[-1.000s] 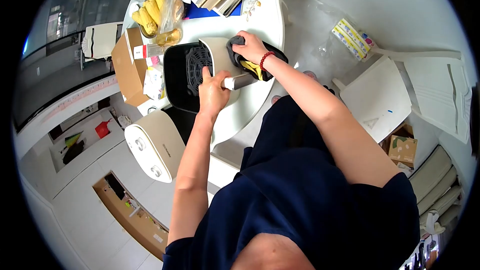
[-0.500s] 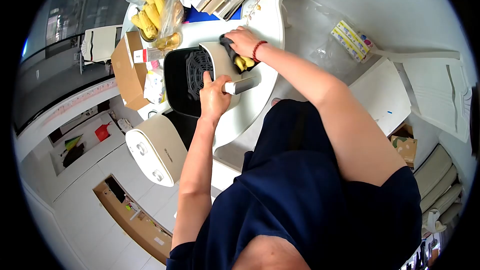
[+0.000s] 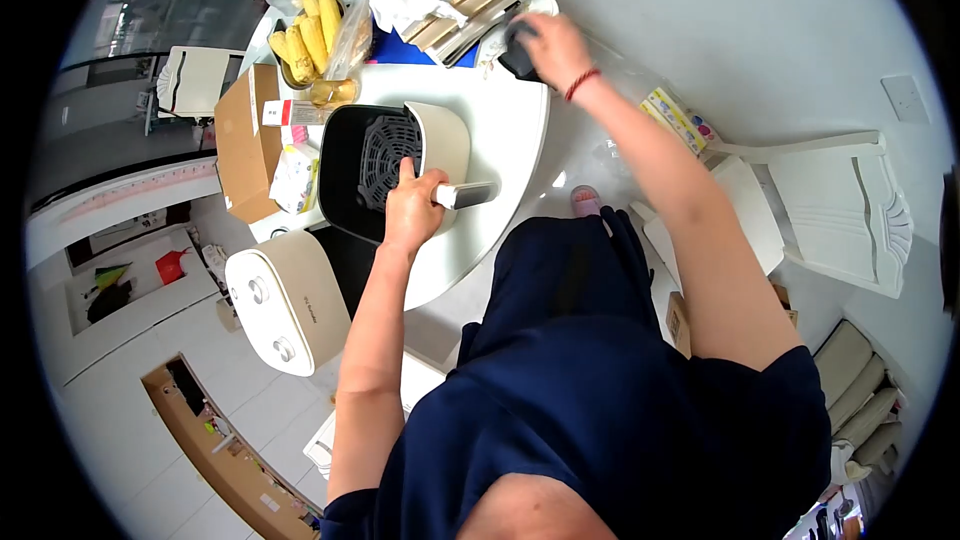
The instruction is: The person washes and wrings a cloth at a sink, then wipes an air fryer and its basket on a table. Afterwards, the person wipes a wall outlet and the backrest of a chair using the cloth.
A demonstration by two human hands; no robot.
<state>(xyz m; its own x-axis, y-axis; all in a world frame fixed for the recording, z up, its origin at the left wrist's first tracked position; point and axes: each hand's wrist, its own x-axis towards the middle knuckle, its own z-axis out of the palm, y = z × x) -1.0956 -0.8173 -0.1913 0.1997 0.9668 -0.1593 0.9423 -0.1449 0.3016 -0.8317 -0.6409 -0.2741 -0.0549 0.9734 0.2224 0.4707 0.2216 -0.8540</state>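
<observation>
Now the right hand (image 3: 557, 50) clutches the cloth (image 3: 517, 52) farther from the basket (image 3: 446, 140), whose handle (image 3: 474, 195) the left hand (image 3: 414, 210) holds.

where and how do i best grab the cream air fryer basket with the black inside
Take the cream air fryer basket by its pale bar handle, probably from the right: it juts sideways from the outer wall, its far end free, the left hand at its inner end.

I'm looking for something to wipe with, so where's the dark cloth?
In the head view, the dark cloth is in the right hand, by the table edge, just right of the stacked books.
</observation>
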